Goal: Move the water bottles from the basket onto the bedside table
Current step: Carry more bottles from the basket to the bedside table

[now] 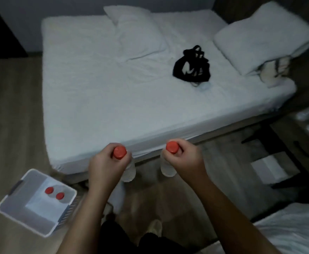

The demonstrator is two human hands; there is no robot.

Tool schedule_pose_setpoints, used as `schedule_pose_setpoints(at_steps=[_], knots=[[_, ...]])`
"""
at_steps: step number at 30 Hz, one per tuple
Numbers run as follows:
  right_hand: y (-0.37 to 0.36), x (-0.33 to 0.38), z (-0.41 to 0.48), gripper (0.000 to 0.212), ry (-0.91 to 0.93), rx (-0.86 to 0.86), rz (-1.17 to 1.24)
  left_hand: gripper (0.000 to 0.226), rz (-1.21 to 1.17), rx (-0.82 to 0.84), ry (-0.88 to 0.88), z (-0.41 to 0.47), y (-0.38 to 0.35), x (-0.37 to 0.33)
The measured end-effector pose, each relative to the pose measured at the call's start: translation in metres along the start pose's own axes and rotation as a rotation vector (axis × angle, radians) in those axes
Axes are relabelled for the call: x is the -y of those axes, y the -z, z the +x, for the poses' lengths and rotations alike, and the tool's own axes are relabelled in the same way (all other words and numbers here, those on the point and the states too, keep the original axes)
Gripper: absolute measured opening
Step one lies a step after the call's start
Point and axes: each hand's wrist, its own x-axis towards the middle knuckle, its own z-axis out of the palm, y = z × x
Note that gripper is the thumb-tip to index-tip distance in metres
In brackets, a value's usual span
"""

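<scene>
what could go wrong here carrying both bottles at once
Each hand, left hand and right hand, holds its bottle only near the red cap, the left bottle and the right bottle hanging below, so a grip could slip and drop one on the floor. With both hands full, neither can catch a fall. The view is dim and blurred, and the bedside table sits at the far right, so a bottle might be set down badly.

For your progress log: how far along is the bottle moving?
Done: unclear; the bedside table shows only blurry shapes. In hand: the left hand and right hand each grip a red-capped bottle. Left: two red caps remain in the basket.
</scene>
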Motion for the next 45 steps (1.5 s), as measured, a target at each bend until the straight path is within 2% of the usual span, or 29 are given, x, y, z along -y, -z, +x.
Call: schedule_pose_setpoints(at_steps=[6, 12, 18, 23, 28, 31, 34, 37, 40, 43, 45], knots=[[0.127, -0.036, -0.007, 0.014, -0.146, -0.356, 0.081, 0.009, -0.157, 0.187, -0.174, -0.003, -0.069, -0.120], [0.210, -0.079, -0.011, 0.008, -0.296, -0.594, 0.098, 0.008, -0.150, 0.387, -0.367, 0.007, -0.136, -0.204], [0.275, -0.134, 0.006, 0.004, -0.472, -0.673, 0.027, 0.008, -0.052, 0.578, -0.491, 0.030, -0.232, -0.269], [0.323, -0.179, 0.054, 0.013, -0.621, -0.751, 0.026, 0.007, -0.024, 0.702, -0.609, 0.067, -0.323, -0.327], [0.357, -0.212, 0.103, 0.017, -0.640, -0.904, 0.039, 0.010, 0.015, 0.823, -0.783, 0.104, -0.402, -0.388], [0.371, -0.228, 0.125, 0.022, -0.617, -0.989, 0.095, 0.015, 0.020, 0.876, -0.848, 0.117, -0.442, -0.411], [0.383, -0.248, 0.135, 0.019, -0.652, -1.057, 0.186, 0.019, 0.048, 0.907, -0.871, 0.122, -0.471, -0.429], [0.398, -0.269, 0.141, 0.007, -0.719, -1.054, 0.199, 0.017, 0.063, 1.016, -0.808, 0.122, -0.495, -0.447], [0.413, -0.291, 0.143, 0.010, -0.798, -1.017, 0.140, 0.014, 0.101, 1.084, -0.840, 0.116, -0.523, -0.459], [0.434, -0.318, 0.143, 0.014, -0.870, -1.029, 0.101, 0.015, 0.123, 1.083, -0.943, 0.105, -0.558, -0.474], [0.455, -0.341, 0.143, 0.014, -0.885, -1.044, 0.093, 0.017, 0.135, 1.098, -0.950, 0.095, -0.581, -0.490]])
